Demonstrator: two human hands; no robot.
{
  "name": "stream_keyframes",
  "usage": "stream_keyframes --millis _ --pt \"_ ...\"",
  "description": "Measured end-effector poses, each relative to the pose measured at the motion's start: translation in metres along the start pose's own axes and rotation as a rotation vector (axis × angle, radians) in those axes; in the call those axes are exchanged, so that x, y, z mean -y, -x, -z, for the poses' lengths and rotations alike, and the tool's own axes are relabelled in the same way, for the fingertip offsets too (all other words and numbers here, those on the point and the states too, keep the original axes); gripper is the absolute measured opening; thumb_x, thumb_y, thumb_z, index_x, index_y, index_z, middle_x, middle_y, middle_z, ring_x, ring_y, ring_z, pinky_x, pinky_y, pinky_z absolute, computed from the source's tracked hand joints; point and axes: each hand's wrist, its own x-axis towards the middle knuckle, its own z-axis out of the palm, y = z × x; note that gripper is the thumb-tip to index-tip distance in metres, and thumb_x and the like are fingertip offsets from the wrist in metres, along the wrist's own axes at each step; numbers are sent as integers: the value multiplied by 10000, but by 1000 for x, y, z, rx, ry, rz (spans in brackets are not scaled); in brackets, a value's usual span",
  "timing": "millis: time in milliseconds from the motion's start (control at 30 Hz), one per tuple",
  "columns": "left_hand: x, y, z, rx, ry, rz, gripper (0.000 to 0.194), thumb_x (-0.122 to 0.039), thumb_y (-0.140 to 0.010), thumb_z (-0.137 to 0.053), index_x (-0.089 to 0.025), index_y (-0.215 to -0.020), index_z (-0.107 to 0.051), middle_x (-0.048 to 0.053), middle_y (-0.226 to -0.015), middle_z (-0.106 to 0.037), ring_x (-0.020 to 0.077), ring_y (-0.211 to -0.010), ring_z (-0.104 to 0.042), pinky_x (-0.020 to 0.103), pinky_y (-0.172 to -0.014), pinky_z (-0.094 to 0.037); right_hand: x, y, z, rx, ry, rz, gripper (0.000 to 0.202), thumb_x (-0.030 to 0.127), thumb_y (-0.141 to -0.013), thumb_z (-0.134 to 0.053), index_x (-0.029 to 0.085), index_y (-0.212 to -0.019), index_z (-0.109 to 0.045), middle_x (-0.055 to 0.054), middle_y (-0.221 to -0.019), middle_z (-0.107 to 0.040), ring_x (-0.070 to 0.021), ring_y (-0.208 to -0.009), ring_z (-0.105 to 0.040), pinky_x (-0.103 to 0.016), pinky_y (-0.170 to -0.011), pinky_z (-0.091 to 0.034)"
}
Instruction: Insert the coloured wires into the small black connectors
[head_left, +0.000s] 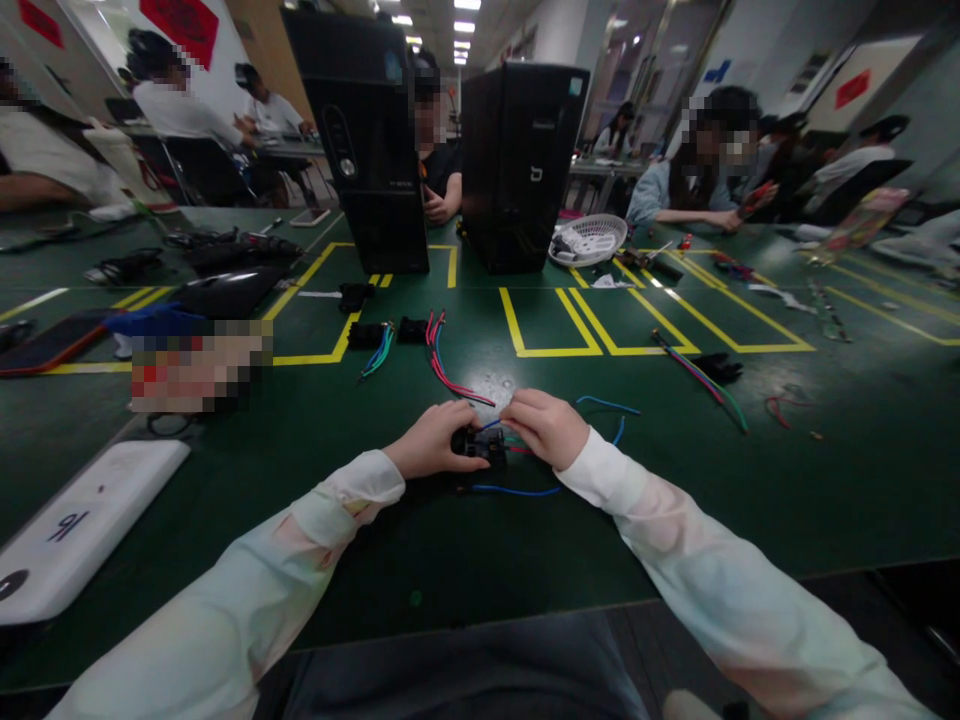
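Observation:
My left hand (pixel 429 440) is closed round a small black plastic housing (pixel 489 448) just above the green table. My right hand (pixel 549 425) pinches a blue wire (pixel 491 424) whose end meets the housing's upper side; whether it is seated inside I cannot tell. A red wire (pixel 518 450) runs from the housing beneath my right fingers. One loose blue wire (pixel 517 491) lies nearer to me, and another blue wire (pixel 609 404) lies beyond my right wrist. Farther off sit a black housing (pixel 366 335) with blue and green wires and a second housing (pixel 412 330) beside red wires (pixel 450 382).
Two black computer towers (pixel 375 170) (pixel 517 170) stand at the back, with a person behind them. A white basket (pixel 589 240) is right of them. Yellow tape (pixel 559 352) marks the green table (pixel 420 560). A white case (pixel 97 520) lies at left. People sit at other tables.

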Motion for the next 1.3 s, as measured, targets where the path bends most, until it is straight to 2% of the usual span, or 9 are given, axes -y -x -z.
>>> stream_keyframes --millis 300,367,500,600,700,900,1033,1200,1300 --pt "-2 0 0 8 8 11 371 -476 -670 -657 -191 -883 -551 34 -929 -553 209 -874 -504 305 -722 -369 -13 0 4 255 -158 -59 129 178 -855 -472 171 -735 -518 -17 -724 -523 -129 -701 -500 -222 -645 -360" --pt "-2 0 0 5 7 12 373 -478 -667 -657 -191 -878 -548 33 -923 -555 210 -870 -505 304 -715 -369 -11 0 3 233 -155 -76 124 171 -852 -467 172 -736 -511 -17 -723 -520 -130 -695 -494 -226 -642 -358" --pt "-1 -1 -1 -4 -3 15 370 -482 -664 -657 -190 -853 -530 31 -914 -555 209 -862 -502 304 -705 -366 -2 -1 1 63 -42 -52 170 184 -884 -382 178 -760 -498 -48 -757 -517 -160 -731 -467 -259 -669 -360" --pt "0 -1 -3 -16 -7 6 373 -488 -663 -655 -192 -848 -521 29 -908 -554 206 -854 -503 302 -696 -363 3 -2 1 -3 44 -15 216 209 -903 -341 182 -750 -492 -61 -741 -514 -173 -714 -435 -275 -665 -349" --pt "1 0 -3 -27 -13 -2 377 -490 -661 -656 -190 -844 -521 27 -905 -553 205 -853 -503 300 -695 -364 1 -1 2 30 52 8 210 207 -904 -347 179 -758 -496 -57 -746 -516 -166 -712 -434 -264 -665 -342" --pt "-1 0 -2 -10 -26 9 366 -476 -670 -656 -191 -862 -531 29 -919 -550 207 -867 -505 305 -714 -369 -9 0 0 208 92 -43 144 186 -876 -419 176 -760 -504 -43 -765 -518 -157 -732 -464 -240 -627 -316" --pt "-2 0 -1 -2 -21 12 367 -486 -676 -649 -191 -864 -538 33 -925 -553 213 -871 -506 307 -713 -371 -9 1 -1 212 60 -57 137 189 -873 -428 178 -759 -503 -36 -764 -518 -151 -726 -471 -234 -629 -316" --pt "-3 0 -1 -10 -22 22 363 -469 -670 -659 -183 -861 -541 31 -911 -552 210 -858 -506 305 -704 -365 -8 1 6 241 -140 -24 123 147 -842 -446 174 -732 -492 -16 -721 -512 -129 -688 -476 -218 -639 -337" --pt "-2 0 -1 -2 -25 18 372 -474 -671 -658 -184 -871 -537 31 -918 -549 208 -865 -501 302 -712 -360 -8 1 6 240 -135 -66 115 155 -834 -462 175 -729 -504 -14 -714 -521 -129 -684 -483 -220 -635 -338"
